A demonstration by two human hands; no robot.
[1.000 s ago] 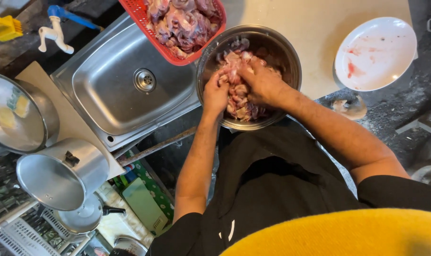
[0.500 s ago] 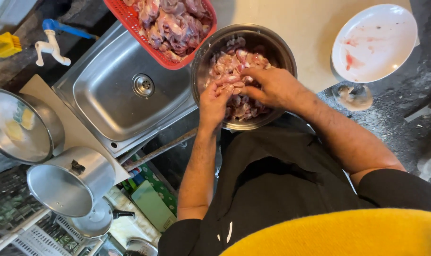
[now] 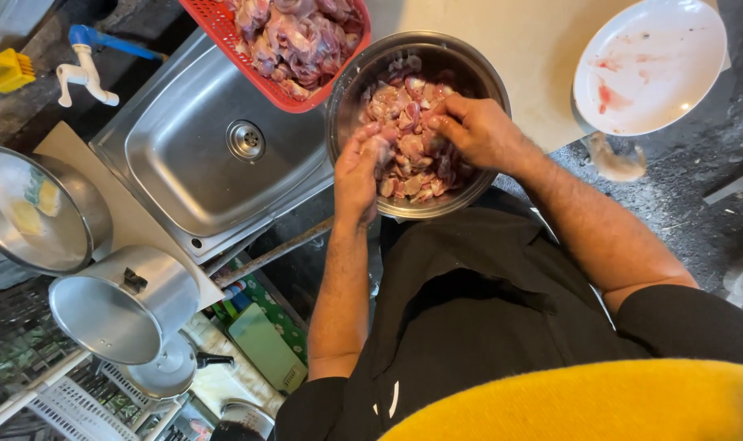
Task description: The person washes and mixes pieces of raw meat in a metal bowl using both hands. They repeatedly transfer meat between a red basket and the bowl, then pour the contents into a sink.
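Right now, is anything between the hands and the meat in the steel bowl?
Nothing visible. Both the left hand and the right hand are already inside the steel bowl, fingers touching the meat pieces.

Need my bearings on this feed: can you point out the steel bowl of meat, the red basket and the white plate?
steel bowl (image 3: 477, 69), head view, bare right inner wall.
red basket (image 3: 261, 82), head view, lower rim over the sink.
white plate (image 3: 673, 49), head view, clean patch right of middle.

The pale counter (image 3: 543, 49) is carrying a steel bowl (image 3: 469, 69) under both hands and a white plate (image 3: 649, 65) beyond the right hand (image 3: 477, 131).
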